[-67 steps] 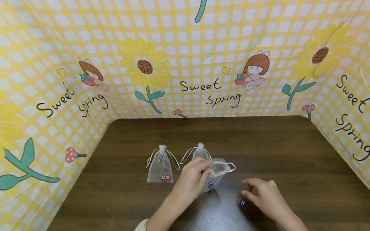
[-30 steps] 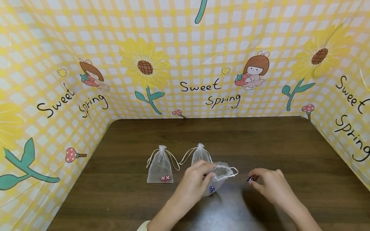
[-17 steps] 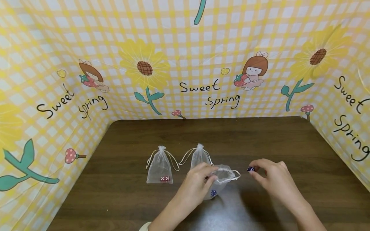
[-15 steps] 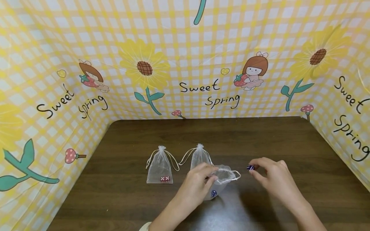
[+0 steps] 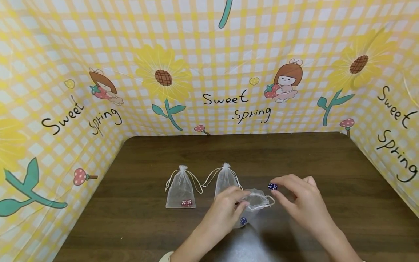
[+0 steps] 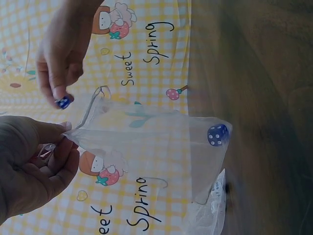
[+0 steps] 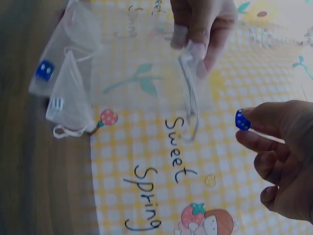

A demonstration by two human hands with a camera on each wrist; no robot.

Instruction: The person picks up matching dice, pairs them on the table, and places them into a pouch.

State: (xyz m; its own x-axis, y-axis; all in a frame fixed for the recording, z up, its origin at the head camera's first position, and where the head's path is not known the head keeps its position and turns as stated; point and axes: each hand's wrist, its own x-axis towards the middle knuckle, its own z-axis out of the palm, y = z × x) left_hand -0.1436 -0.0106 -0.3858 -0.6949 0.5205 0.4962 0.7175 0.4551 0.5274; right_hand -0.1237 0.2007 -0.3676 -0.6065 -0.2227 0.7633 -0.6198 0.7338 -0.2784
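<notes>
My left hand (image 5: 224,209) pinches the rim of a sheer white drawstring bag (image 6: 156,132), whose mouth hangs open with its cord looped at the right. A blue die (image 6: 217,135) with white dots lies at the bottom of this bag. Between thumb and index finger, my right hand (image 5: 304,200) pinches another blue die (image 5: 272,186), up beside the bag's mouth on the right. In the right wrist view this pinched die (image 7: 242,120) is apart from the rim of the bag.
Two more sheer bags, drawn shut at the neck, are on the dark wooden table (image 5: 147,156). The left bag (image 5: 180,185) has two red dice (image 5: 186,202) in it; the other bag (image 5: 226,178) is partly behind my left hand. Yellow checked cloth (image 5: 209,72) surrounds the table.
The second blue die lay on the table at first; my right hand has picked it up, lifted it and moved it left to the bag's mouth. My left hand has shifted slightly right with the bag.
</notes>
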